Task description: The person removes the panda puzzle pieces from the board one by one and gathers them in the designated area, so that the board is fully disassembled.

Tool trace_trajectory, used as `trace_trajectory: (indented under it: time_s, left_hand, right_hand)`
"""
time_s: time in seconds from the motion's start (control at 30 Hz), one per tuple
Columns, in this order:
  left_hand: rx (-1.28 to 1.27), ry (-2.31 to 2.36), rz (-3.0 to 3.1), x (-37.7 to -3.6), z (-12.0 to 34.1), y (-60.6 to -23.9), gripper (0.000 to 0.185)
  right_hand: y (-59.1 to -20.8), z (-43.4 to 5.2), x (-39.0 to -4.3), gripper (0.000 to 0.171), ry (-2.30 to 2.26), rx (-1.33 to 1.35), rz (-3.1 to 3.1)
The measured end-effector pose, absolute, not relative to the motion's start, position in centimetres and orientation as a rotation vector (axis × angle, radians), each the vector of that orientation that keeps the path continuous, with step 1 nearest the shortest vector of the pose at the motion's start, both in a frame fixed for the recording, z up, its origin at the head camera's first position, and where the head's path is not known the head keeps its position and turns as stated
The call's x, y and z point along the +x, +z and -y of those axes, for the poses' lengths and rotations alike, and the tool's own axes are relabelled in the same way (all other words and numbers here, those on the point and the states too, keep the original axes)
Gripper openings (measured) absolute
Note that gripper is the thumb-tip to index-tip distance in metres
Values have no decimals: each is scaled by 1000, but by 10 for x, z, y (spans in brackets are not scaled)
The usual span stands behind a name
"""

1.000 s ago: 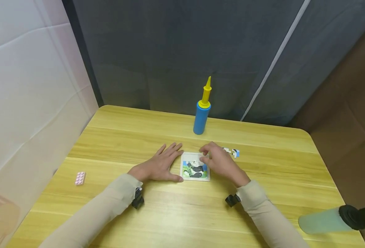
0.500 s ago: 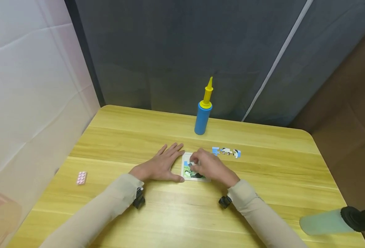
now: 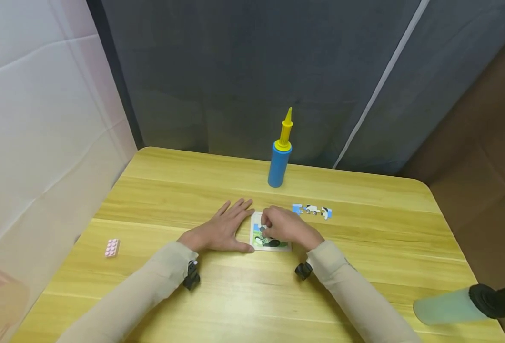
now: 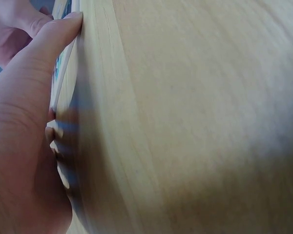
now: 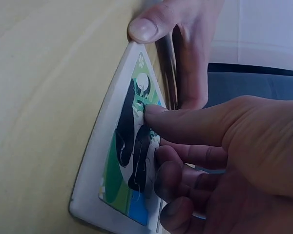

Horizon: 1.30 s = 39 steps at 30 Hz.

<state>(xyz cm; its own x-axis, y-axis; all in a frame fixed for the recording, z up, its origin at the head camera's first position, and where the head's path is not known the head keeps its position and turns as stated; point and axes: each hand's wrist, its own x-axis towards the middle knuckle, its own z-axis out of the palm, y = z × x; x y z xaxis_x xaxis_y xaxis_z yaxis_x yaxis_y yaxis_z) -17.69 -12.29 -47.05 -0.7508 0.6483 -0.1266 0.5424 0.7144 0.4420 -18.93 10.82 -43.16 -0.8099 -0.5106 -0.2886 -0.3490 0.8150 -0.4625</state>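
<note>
A small panda jigsaw puzzle lies in a white tray [image 3: 273, 249] on the table. My left hand [image 3: 222, 232] is spread flat at the tray's left side; its thumb touches the near left corner, also seen in the right wrist view. Over the picture, my right hand [image 3: 290, 226] has curled fingers, and thumb and forefinger seem to pinch a puzzle piece there. The right wrist view shows the right thumb [image 5: 185, 124] on the panda picture [image 5: 128, 100]; the forefinger's tip and most of the piece are hidden. Three loose puzzle pieces [image 3: 311, 209] lie beyond the right hand.
Behind the tray stands a blue and yellow hand pump [image 3: 279, 162]. A pink toy brick [image 3: 112, 247] sits at the left of the table. Toward the right front edge lies a pale green bottle with a black top [image 3: 449, 306].
My right hand has moved left and slightly nearer, from the tray's upper right edge onto the picture. All three loose pieces are now uncovered. The left hand stays in place.
</note>
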Motion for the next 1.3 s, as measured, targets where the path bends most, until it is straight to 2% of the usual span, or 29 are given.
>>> trace_trajectory:
  time_s: [0.67, 0.93, 1.3]
  left_hand:
    - [936, 569, -2644, -177, 123, -470, 108]
    - [930, 575, -2642, -176, 123, -469, 108]
    - [935, 547, -2648, -178, 122, -472, 109]
  right_hand:
    - [-445, -114, -179, 22, -801, -598, -2575]
    - [-449, -115, -175, 12, -804, -666, -2580]
    - [-453, -122, -170, 25, -786, -833, -2619]
